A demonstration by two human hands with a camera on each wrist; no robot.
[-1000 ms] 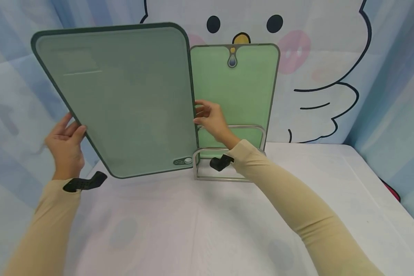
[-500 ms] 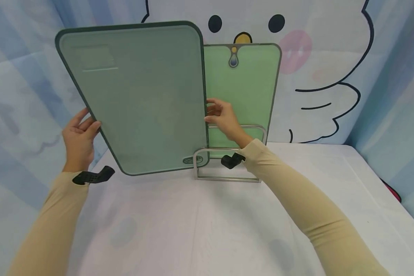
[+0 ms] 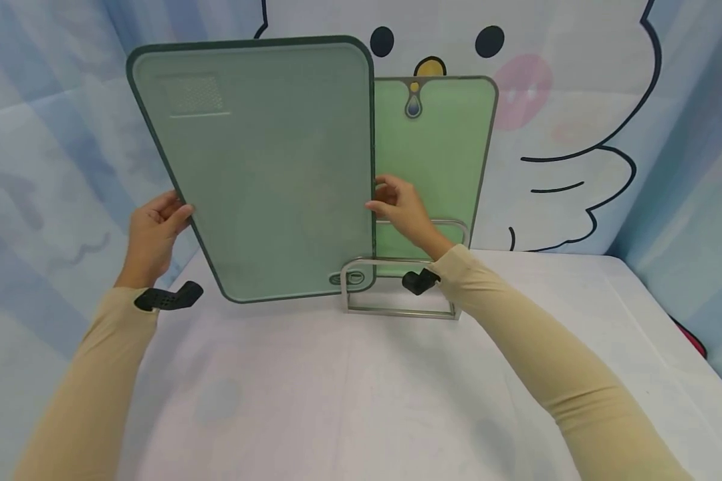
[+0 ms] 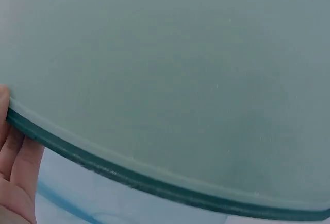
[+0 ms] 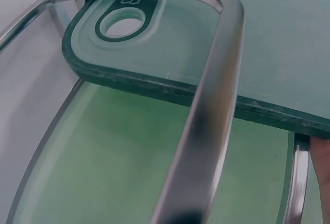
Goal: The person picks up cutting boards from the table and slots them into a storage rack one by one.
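Note:
A grey-green cutting board (image 3: 277, 174) with a dark green rim is held upright and slightly tilted above the table. My left hand (image 3: 150, 234) grips its left edge, thumb in front and fingers behind. On the opposite edge, my right hand (image 3: 404, 212) pinches the rim. The board's lower right corner, with a hole (image 5: 98, 27) in it, lies behind the front loop of a metal rack (image 5: 206, 116). Behind it, a light green cutting board (image 3: 439, 147) stands in the rack. Only part of the right hand's fingers (image 5: 320, 157) shows in the right wrist view.
A white-covered table (image 3: 313, 387) spreads in front of the rack. Pale blue curtains (image 3: 54, 167) hang at the sides, and a cartoon-printed cloth (image 3: 577, 120) forms the backdrop. A small red item (image 3: 688, 337) peeks out beyond the table's right edge.
Both hands have shifted the grey-green board to the right, so its lower right corner sits further behind the rack's front loop. It covers more of the light green board.

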